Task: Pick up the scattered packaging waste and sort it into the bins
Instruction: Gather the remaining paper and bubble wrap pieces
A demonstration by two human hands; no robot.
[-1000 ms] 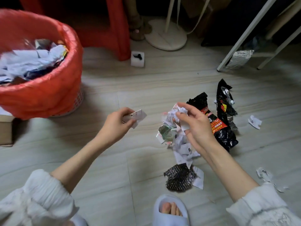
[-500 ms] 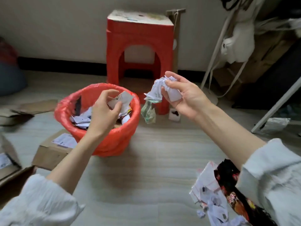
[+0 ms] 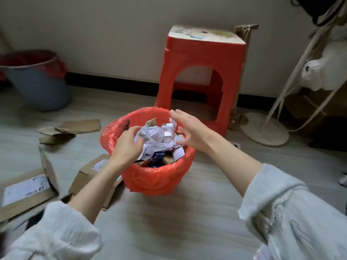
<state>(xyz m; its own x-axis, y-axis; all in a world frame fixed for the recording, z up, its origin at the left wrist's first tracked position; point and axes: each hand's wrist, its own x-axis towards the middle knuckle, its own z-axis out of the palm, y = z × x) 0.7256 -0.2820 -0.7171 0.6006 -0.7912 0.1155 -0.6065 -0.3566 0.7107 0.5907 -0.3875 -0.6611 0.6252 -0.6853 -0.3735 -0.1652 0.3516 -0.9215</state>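
Both hands hover over the red bin (image 3: pixel 150 177) at centre. The right hand (image 3: pixel 189 128) is spread open and holds nothing. The left hand (image 3: pixel 127 145) has its fingers curled against the paper scraps (image 3: pixel 157 136) heaped on top; whether it grips any I cannot tell. The bin looks nearly full, so much waste is sorted. Cardboard (image 3: pixel 69 128) at 9 o'clock and boxes (image 3: pixel 26 192) at 8 o'clock lie unsorted on the floor; a blue bin (image 3: pixel 37 85) stands at 10 o'clock.

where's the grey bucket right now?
In the head view, the grey bucket stands far left against the wall, behind the torn cardboard scraps and well left of the red-lined bin and red stool.
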